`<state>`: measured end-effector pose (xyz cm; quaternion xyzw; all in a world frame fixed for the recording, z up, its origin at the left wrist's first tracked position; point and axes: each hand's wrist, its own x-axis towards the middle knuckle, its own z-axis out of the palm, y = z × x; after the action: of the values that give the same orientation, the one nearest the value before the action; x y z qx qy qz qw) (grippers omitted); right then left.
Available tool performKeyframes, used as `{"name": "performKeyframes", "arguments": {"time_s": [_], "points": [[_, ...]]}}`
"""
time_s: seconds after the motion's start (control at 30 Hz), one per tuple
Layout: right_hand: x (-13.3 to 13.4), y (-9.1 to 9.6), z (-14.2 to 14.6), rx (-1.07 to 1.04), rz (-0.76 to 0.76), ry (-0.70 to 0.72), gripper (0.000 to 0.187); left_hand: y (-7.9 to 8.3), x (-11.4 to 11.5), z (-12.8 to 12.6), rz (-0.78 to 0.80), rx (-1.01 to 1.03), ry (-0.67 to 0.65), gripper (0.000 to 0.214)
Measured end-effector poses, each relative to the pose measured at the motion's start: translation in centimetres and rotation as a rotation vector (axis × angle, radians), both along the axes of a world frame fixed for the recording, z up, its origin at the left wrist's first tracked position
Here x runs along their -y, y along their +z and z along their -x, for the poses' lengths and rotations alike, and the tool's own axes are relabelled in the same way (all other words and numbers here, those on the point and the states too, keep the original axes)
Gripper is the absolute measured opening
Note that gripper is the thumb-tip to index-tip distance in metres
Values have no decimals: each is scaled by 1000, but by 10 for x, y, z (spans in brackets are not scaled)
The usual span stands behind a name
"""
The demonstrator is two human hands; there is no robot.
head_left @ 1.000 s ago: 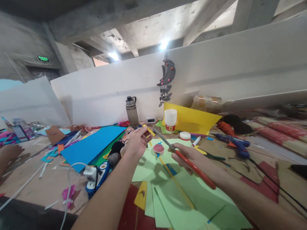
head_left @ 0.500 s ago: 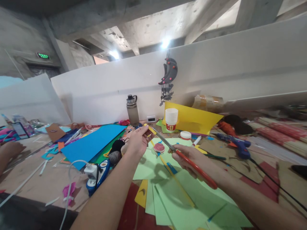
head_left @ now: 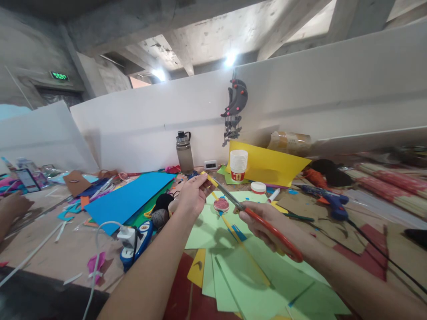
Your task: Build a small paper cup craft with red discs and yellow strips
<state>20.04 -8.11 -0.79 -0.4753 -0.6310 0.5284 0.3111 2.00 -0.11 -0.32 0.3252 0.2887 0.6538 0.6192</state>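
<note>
Between the fingertips of my left hand [head_left: 195, 192] is a small piece of yellow paper [head_left: 211, 179], pinched and raised above the table. My right hand [head_left: 262, 221] grips a pair of red-handled scissors [head_left: 230, 195], whose blades reach up to the yellow paper by my left fingers. Whether the blades are apart at the tip is too small to tell. Beneath the hands lie light green paper sheets [head_left: 230, 284] with a long yellow strip [head_left: 250, 258] and blue scraps [head_left: 237, 233] on them. A round pink-topped piece [head_left: 221, 205] sits behind the scissors.
Blue paper [head_left: 133, 195], balls of yarn [head_left: 160, 218] and a power strip [head_left: 136, 249] lie to the left. Stacked paper cups [head_left: 238, 164], yellow card [head_left: 267, 162] and a bottle [head_left: 184, 153] stand behind. A glue gun [head_left: 333, 202] is at right. Another person's hand [head_left: 13, 209] shows far left.
Almost nothing differs. Both hands keep their places, with the scissors still at the yellow paper and only a very slight shift of the view.
</note>
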Motion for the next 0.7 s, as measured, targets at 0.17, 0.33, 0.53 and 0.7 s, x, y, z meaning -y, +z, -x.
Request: {"name": "performKeyframes", "arguments": {"time_s": [0.17, 0.33, 0.53, 0.7], "points": [[3, 3, 3, 1, 5, -21, 38, 0, 0, -1, 13, -2, -2, 9], [3, 2, 2, 25, 14, -32, 39, -1, -1, 0, 14, -3, -10, 7], [2, 1, 2, 27, 26, -20, 41, -2, -3, 2, 14, -4, -16, 9], [1, 1, 2, 29, 44, -8, 39, -2, -2, 1, 23, 9, -22, 6]]}}
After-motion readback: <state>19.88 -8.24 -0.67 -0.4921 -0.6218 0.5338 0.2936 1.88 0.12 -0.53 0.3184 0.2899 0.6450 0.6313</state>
